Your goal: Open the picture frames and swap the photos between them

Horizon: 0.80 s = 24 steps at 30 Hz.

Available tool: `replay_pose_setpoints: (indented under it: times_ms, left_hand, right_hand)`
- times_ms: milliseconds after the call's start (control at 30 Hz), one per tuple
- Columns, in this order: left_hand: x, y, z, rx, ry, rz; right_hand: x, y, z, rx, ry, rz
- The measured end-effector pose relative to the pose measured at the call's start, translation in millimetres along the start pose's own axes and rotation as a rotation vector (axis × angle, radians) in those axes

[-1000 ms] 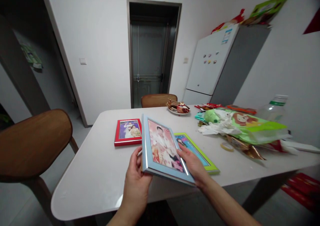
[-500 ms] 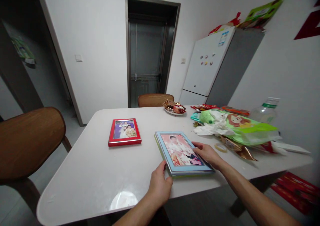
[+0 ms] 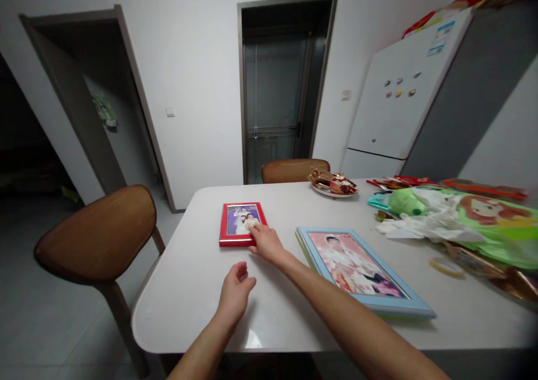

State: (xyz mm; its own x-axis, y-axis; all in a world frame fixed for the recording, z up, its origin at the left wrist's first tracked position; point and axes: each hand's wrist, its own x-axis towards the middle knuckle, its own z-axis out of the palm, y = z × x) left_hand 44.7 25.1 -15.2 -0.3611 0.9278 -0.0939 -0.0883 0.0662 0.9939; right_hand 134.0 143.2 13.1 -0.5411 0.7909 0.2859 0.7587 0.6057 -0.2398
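Note:
A small red picture frame point(image 3: 241, 238) lies flat on the white table point(image 3: 185, 307). My right hand point(image 3: 267, 243) touches its lower right corner, with the fingertips over the edge and the thumb beside it. My left hand point(image 3: 236, 290) hovers just in front of the red frame, fingers curved and apart, holding nothing. To the right lies a larger light blue picture frame point(image 3: 380, 300), with a green edge showing beneath it; my right forearm passes over its near left part.
A plate of wrapped items point(image 3: 335, 184) stands at the back. On the right are a green bag point(image 3: 500, 228), white tissues point(image 3: 437, 220) and a tape roll point(image 3: 447, 268). Brown chairs point(image 3: 101, 237) stand left and behind the table.
Both hands have let go of the blue frame and moved left. My right hand now touches the red frame, and my left is in front of it. The view has turned left.

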Motion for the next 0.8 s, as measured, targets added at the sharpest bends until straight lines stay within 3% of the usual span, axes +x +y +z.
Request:
replay_pose_setpoints:
  times_ms: [133, 267, 367, 467, 633, 733, 800]
  left_hand:
    - [-0.5, -2.0, -19.2, -0.178, 0.086, -0.094]
    - [-3.4, 2.5, -22.6, -0.368, 0.087, -0.111]
    - [-12.1, 7.5, -16.5, -0.501, 0.091, 0.002]
    - [-27.5, 11.3, -12.1, -0.526, 0.147, 0.14]
    - [-62.2, 23.9, -19.8, -0.061, 0.192, 0.285]
    - [-83.2, 30.9, -28.8, 0.309, 0.057, 0.556]
    - [-94.6, 30.4, -33.7, 0.561, -0.067, 0.77]
  right_hand:
    - [3.0, -16.9, 4.0, -0.039, -0.012, -0.066]
    - [-33.1, -37.6, -7.5, -0.026, -0.014, -0.173]
    - [-64.8, -51.2, -16.0, 0.124, -0.002, -0.204]
    - [-83.5, -56.7, -22.6, 0.418, -0.013, -0.142]
    - [-89.6, -59.8, -39.0, 1.076, 0.01, 0.187]
    - [-95.7, -64.9, -53.3, 1.429, 0.014, 0.313]
    - [-103.1, -66.0, -60.3, 1.525, -0.03, 0.359]
